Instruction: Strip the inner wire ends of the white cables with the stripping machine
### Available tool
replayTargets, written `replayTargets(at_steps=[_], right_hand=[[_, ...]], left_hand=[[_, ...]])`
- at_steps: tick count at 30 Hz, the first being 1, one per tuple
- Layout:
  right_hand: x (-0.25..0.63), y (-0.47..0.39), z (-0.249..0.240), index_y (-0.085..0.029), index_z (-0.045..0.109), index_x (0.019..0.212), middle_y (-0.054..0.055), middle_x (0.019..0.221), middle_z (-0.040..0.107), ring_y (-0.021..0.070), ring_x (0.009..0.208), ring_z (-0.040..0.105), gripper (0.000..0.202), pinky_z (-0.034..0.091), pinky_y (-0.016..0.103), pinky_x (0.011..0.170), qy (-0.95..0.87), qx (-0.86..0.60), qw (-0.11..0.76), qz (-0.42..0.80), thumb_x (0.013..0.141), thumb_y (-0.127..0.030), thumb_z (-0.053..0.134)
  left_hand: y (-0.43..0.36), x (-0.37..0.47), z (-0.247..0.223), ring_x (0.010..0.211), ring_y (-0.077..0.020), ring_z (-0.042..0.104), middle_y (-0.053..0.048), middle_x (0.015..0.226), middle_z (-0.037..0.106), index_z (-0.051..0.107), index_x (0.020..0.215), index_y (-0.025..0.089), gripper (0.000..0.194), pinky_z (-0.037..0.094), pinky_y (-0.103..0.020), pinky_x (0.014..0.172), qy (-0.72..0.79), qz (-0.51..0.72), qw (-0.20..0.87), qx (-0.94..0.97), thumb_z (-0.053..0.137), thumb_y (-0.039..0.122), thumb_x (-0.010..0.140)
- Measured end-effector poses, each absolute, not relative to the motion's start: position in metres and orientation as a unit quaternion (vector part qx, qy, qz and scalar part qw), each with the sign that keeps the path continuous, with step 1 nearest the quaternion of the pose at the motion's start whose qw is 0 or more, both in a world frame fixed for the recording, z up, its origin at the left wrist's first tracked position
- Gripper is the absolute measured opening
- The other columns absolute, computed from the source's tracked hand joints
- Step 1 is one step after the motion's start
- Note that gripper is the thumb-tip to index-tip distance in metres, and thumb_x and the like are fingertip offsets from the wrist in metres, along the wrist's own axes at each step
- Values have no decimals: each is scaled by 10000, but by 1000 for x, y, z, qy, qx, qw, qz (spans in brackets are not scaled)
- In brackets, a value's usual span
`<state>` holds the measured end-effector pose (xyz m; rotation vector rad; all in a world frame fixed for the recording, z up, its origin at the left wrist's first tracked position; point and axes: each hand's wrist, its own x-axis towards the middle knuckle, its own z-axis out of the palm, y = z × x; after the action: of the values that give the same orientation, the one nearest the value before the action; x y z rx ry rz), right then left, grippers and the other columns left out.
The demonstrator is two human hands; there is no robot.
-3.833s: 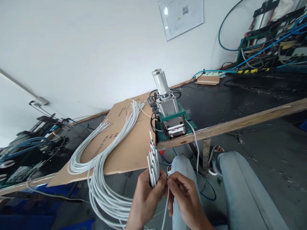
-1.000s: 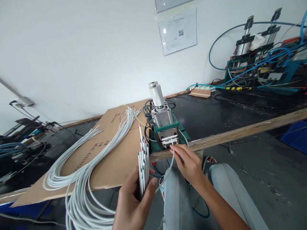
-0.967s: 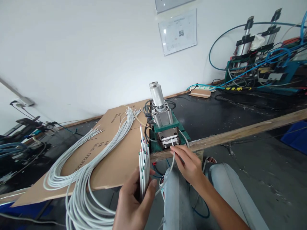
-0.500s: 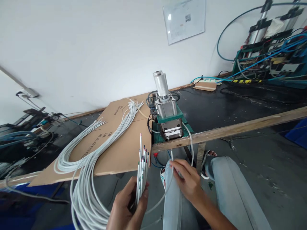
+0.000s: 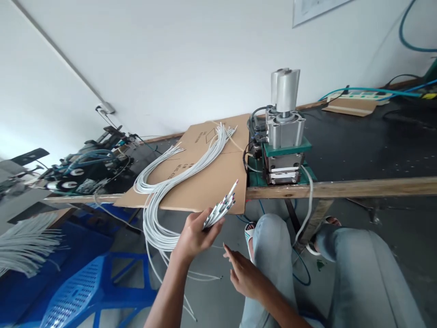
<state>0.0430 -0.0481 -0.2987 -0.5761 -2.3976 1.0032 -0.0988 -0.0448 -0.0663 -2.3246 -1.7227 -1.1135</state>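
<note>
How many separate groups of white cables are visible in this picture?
3. One bundle of white cables is held in the left hand. One long loop of cables lies on the cardboard sheet and hangs down. One pile of cables is at the left edge. More may be hidden.

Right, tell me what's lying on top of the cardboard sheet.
Loops of white cable lie on the cardboard sheet and spill over its front edge. The bench surface beneath the sheet is covered.

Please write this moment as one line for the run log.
left hand: holds wire bundle | right hand: open, empty, below bundle | press: on bench edge, untouched | wire loops: on cardboard
</note>
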Motion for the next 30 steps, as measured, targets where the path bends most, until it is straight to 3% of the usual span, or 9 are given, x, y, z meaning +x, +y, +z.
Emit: replayTargets(at_steps=[4, 8, 9, 12, 15, 18, 23, 27, 30], right_hand=[[47, -39, -280, -165, 480, 1439, 149, 1064, 689, 307, 984, 678, 614, 589, 477, 874, -851, -245, 286, 366, 836, -49, 471], [62, -28, -215, -212, 575, 1249, 77, 916, 647, 227, 822, 662, 304, 590, 367, 783, -796, -266, 374, 393, 1016, -225, 380], [66, -26, -193, -217, 586, 1229, 76, 940, 652, 229, 836, 663, 273, 588, 363, 792, -748, -255, 429, 436, 1011, -284, 435], [77, -21, -138, -252, 565, 1308, 102, 1222, 657, 281, 1088, 654, 416, 573, 388, 926, -676, -196, 475, 527, 927, -410, 613], [76, -20, -114, -266, 575, 1315, 96, 1231, 691, 284, 1090, 680, 437, 570, 414, 958, -639, -202, 452, 588, 913, -410, 668], [66, -20, -109, -235, 657, 1204, 123, 1299, 677, 298, 1191, 647, 329, 520, 454, 1048, -601, -216, 470, 610, 948, -439, 634], [44, -25, -93, -217, 658, 898, 121, 1128, 762, 273, 1110, 697, 321, 569, 435, 970, -546, -146, 474, 675, 1002, -500, 547], [33, -32, -85, -231, 553, 790, 108, 1031, 786, 274, 1054, 720, 371, 603, 424, 886, -500, -104, 471, 719, 1000, -537, 540], [36, -34, -89, -228, 598, 813, 101, 1107, 762, 271, 1122, 692, 335, 576, 434, 950, -531, -89, 466, 702, 1006, -498, 553]], left_hand=[[-37, -116, -67, 437, -96, 278, 93, 532, 338, 445, 676, 234, 274, 243, -239, 435, -567, -341, 34, -749, 566, 222, 922], [-49, -112, -64, 428, -104, 363, 85, 534, 409, 472, 726, 234, 222, 303, -228, 452, -601, -297, 41, -741, 531, 186, 935], [-53, -108, -64, 436, -110, 402, 77, 547, 448, 495, 757, 231, 181, 329, -226, 464, -607, -281, 41, -742, 532, 170, 923], [-64, -90, -65, 504, -147, 540, 26, 639, 588, 563, 876, 219, 141, 410, -235, 509, -610, -241, 50, -753, 504, 98, 837], [-72, -74, -68, 573, -194, 631, -47, 762, 682, 598, 953, 200, 270, 452, -264, 515, -610, -225, 80, -756, 477, 64, 754], [-78, -65, -75, 590, -227, 663, -82, 777, 702, 609, 937, 190, 224, 456, -285, 492, -606, -232, 115, -752, 500, 92, 768], [-86, -64, -92, 627, -234, 701, -90, 785, 727, 608, 1039, 175, 238, 504, -299, 551, -632, -290, 161, -700, 528, 103, 827], [-95, -65, -92, 605, -230, 719, -64, 730, 737, 558, 935, 206, 101, 498, -283, 542, -684, -342, 160, -624, 539, 122, 883], [-101, -62, -79, 560, -218, 723, -18, 703, 747, 513, 905, 235, 146, 469, -258, 505, -709, -351, 123, -599, 601, 131, 854]])
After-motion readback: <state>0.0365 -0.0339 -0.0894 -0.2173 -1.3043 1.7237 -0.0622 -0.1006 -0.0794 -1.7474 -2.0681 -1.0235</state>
